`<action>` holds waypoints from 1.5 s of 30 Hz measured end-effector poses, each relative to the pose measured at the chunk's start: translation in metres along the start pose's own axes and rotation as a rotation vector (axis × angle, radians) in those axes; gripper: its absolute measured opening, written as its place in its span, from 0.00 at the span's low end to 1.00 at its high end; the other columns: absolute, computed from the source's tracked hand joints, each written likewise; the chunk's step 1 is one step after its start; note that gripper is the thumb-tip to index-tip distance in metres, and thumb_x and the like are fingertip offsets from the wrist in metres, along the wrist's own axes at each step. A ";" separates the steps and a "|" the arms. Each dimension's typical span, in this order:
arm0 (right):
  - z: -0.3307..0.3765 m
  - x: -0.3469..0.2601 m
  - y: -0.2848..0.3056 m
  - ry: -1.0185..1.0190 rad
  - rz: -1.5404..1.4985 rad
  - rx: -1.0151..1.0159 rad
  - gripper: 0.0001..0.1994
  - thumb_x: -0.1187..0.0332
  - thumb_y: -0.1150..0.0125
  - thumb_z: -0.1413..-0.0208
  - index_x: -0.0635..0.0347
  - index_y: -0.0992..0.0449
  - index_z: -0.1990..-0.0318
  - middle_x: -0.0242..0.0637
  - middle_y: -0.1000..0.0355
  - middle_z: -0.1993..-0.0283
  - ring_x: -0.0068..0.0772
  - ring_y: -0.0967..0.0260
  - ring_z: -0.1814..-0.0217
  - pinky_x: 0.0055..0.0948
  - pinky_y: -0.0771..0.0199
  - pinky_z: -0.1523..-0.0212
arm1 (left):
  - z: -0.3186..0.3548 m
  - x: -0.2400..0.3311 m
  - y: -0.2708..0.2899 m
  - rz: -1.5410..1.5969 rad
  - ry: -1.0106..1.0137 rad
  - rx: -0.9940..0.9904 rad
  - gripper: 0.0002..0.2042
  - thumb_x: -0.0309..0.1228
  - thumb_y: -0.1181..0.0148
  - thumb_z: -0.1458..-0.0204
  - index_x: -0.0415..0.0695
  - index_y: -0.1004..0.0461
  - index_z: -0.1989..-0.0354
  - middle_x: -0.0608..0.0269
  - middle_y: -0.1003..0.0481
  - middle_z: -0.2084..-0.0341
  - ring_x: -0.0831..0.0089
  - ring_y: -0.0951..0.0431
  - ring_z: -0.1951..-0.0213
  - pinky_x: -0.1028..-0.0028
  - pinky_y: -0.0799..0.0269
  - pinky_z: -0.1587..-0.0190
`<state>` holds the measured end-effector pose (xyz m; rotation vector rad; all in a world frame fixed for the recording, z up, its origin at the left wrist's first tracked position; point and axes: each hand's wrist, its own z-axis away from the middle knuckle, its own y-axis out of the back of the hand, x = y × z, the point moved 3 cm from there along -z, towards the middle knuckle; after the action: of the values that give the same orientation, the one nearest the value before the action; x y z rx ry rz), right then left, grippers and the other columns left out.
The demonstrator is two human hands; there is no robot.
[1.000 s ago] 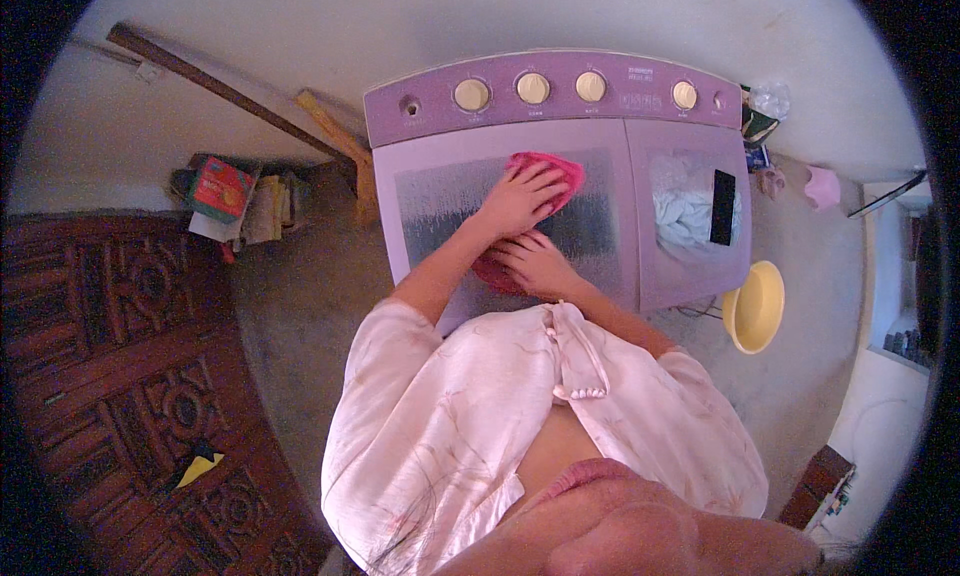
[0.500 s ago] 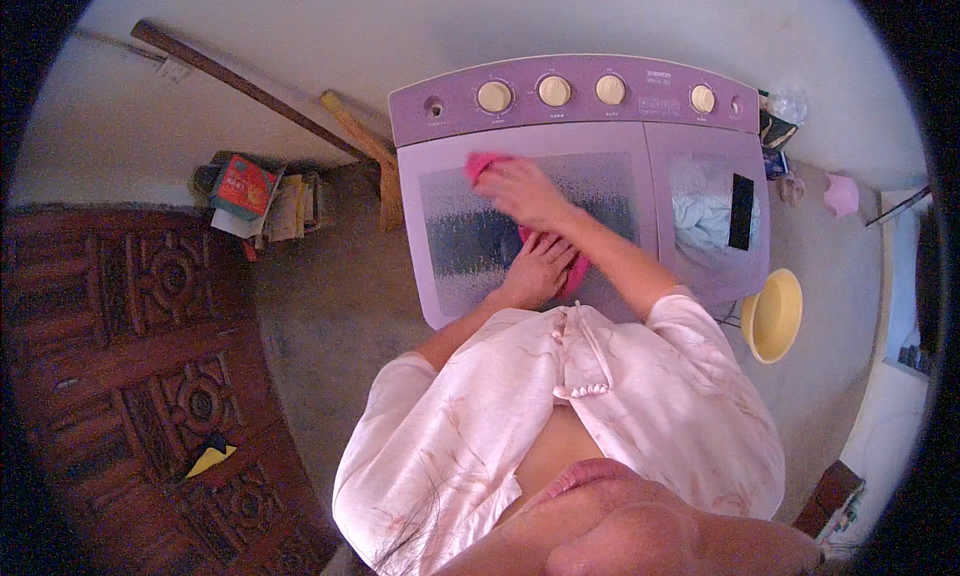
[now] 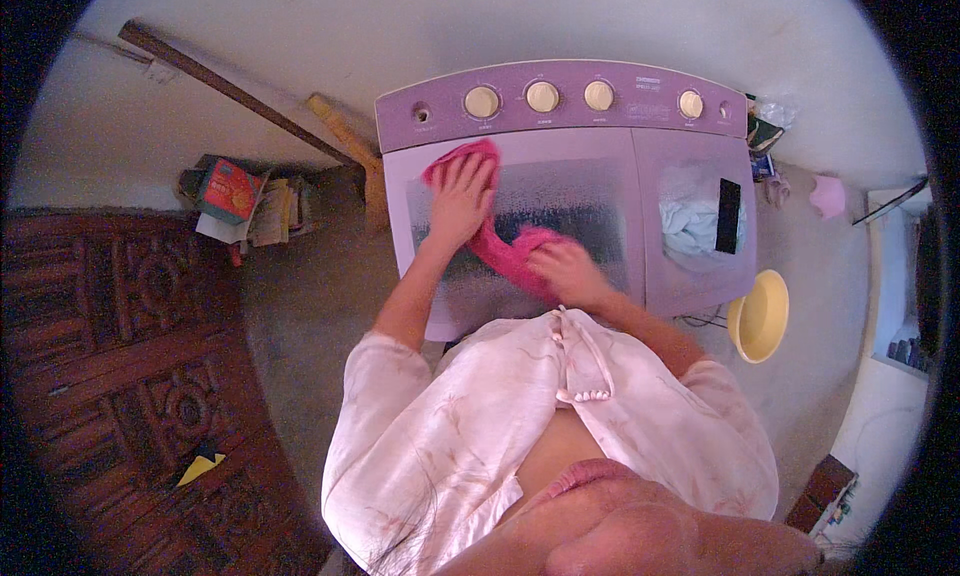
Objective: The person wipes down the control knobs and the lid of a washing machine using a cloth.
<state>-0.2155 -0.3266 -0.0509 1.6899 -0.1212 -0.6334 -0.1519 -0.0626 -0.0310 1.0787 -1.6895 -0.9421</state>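
Observation:
A purple twin-tub washing machine stands before me with several round knobs along its back panel. A pink cloth lies stretched across its left lid. My left hand presses flat on the cloth's far end near the lid's back left corner. My right hand grips the cloth's near end, close to the lid's front edge. The right lid is see-through, with pale laundry visible under it and a black rectangle on top.
A yellow basin sits on the floor right of the machine. A pile of books and papers lies at the left, beside wooden planks leaning on the wall. A carved dark wooden door fills the lower left. A pink object sits at the right.
My left hand has slid the cloth leftward across the lid to its back left corner. My right hand stays near the front edge, holding the cloth's other end.

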 end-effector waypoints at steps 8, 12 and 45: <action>-0.008 -0.018 -0.015 0.124 -0.044 0.059 0.28 0.58 0.38 0.46 0.46 0.29 0.35 0.33 0.34 0.31 0.45 0.42 0.27 0.52 0.46 0.27 | 0.011 0.051 -0.029 0.198 -0.212 -0.152 0.26 0.41 0.44 0.39 0.53 0.33 0.32 0.61 0.37 0.30 0.53 0.43 0.28 0.46 0.59 0.26; 0.048 0.062 0.044 -0.394 0.012 0.038 0.24 0.59 0.44 0.38 0.47 0.30 0.34 0.34 0.35 0.30 0.44 0.43 0.26 0.56 0.48 0.28 | 0.067 0.004 0.010 0.021 0.184 0.017 0.27 0.39 0.43 0.40 0.53 0.34 0.31 0.61 0.38 0.30 0.55 0.42 0.29 0.44 0.58 0.27; 0.005 0.019 0.030 -0.242 0.015 0.134 0.27 0.56 0.41 0.42 0.50 0.29 0.35 0.37 0.33 0.31 0.46 0.43 0.26 0.53 0.48 0.27 | 0.002 0.027 -0.022 0.084 -0.083 -0.033 0.25 0.40 0.45 0.39 0.51 0.33 0.33 0.60 0.36 0.31 0.55 0.41 0.30 0.45 0.53 0.28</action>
<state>-0.1945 -0.3461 -0.0300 1.7329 -0.3549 -0.8329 -0.1540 -0.0947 -0.0441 0.9508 -1.7662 -0.9690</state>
